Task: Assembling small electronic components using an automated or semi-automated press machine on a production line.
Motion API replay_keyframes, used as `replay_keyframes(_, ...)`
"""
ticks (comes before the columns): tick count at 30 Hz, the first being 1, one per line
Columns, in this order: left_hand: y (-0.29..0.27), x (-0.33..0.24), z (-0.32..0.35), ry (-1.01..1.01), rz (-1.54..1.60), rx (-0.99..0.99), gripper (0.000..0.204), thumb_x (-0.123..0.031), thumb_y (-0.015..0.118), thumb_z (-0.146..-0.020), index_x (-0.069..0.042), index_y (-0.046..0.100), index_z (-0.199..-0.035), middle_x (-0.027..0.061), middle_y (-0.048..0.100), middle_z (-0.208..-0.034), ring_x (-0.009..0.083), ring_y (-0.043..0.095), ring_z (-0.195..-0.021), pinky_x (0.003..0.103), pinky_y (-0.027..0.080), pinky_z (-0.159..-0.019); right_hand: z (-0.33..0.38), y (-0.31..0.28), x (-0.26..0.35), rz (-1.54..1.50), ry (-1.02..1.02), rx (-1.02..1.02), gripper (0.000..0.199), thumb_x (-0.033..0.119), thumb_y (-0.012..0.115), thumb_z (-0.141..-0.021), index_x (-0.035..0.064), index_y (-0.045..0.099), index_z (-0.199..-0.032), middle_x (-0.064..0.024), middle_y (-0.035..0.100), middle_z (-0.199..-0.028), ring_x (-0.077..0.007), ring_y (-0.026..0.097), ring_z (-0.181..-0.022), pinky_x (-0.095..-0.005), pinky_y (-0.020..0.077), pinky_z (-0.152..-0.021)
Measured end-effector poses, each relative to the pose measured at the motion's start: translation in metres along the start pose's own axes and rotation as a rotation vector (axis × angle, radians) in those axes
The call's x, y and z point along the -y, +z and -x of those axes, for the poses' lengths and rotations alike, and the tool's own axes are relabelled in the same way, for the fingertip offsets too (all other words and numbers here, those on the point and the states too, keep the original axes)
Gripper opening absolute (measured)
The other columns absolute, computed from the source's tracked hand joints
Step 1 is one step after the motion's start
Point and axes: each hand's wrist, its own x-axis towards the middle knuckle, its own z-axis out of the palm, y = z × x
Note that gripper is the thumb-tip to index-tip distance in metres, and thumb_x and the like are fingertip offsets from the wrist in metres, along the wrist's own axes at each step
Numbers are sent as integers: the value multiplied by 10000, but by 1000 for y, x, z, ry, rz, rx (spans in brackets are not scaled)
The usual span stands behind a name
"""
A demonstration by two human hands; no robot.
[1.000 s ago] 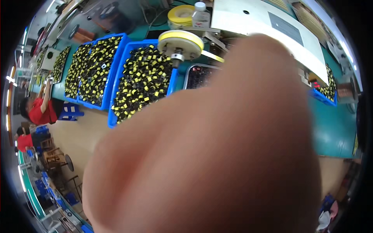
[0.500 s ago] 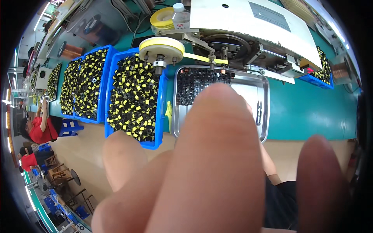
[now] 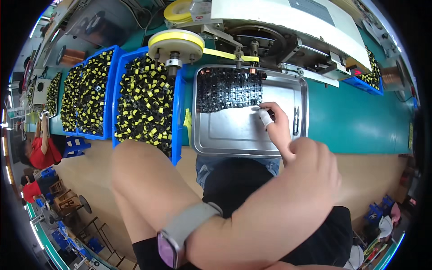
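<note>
My right hand (image 3: 280, 128) is over a shallow metal tray (image 3: 225, 145), its fingers bent and pinched together. One finger wears a white cover. Something dark shows between the fingers, too small to name. Close by are rows of small black parts (image 3: 229, 90), packed along the tray's far left. My left hand (image 3: 310, 173) is raised near the camera, its fingers curled together; no object shows in it. On that wrist is a grey-strapped watch (image 3: 191, 225). The left arm hides part of my right forearm.
Left of the tray stand blue bins (image 3: 177, 117) of black parts with yellow bands. Behind it are a white-topped machine (image 3: 270, 18) and a yellow tape reel (image 3: 175, 40). A slim dark tool (image 3: 296, 120) lies inside the tray. A person in red (image 3: 45, 153) sits far left.
My left hand, which covered much of the view with its fingers apart, has drawn back and curled. The tray and my right hand are now uncovered. The view has shifted slightly.
</note>
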Motion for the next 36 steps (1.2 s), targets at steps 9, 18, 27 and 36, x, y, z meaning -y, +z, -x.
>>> replay_keyframes(9, 30, -4, -11, 59, -139, -123, 125, -155, 600, -671, -53, 552, -727, 76, 469, -722, 214, 454, -692, 370, 428, -672, 8, 8, 16, -18, 31, 33, 175, 73, 559, -899, 29, 604, -1063, -30, 612, -811, -73, 517, -666, -216, 405, -531)
replay_keyframes(18, 46, -29, -32, -227, 564, -599, 237, -167, 615, -632, 29, 561, -753, 139, 482, -775, 176, 432, -601, 274, 280, -503, 5, -6, -18, 44, -48, 3, 159, 66, 557, -911, 52, 619, -1056, -15, 585, -847, -67, 547, -690, -200, 405, -507)
replay_keyframes(27, 38, -37, -28, -275, 578, -689, 235, -182, 614, -632, 22, 566, -739, 182, 529, -882, 192, 448, -641, 272, 308, -484, 9, -9, -5, -16, -44, 1, 153, 50, 578, -884, 12, 629, -1024, -59, 635, -797, -103, 554, -686, -240, 455, -655)
replay_keyframes(36, 71, -23, -28, -182, 359, -596, 207, -189, 613, -630, -11, 543, -710, 124, 516, -819, 202, 481, -668, 268, 341, -499, -2, -15, -44, 83, -129, -10, 170, 81, 558, -917, 28, 610, -1070, -28, 592, -773, -64, 477, -584, -220, 376, -507)
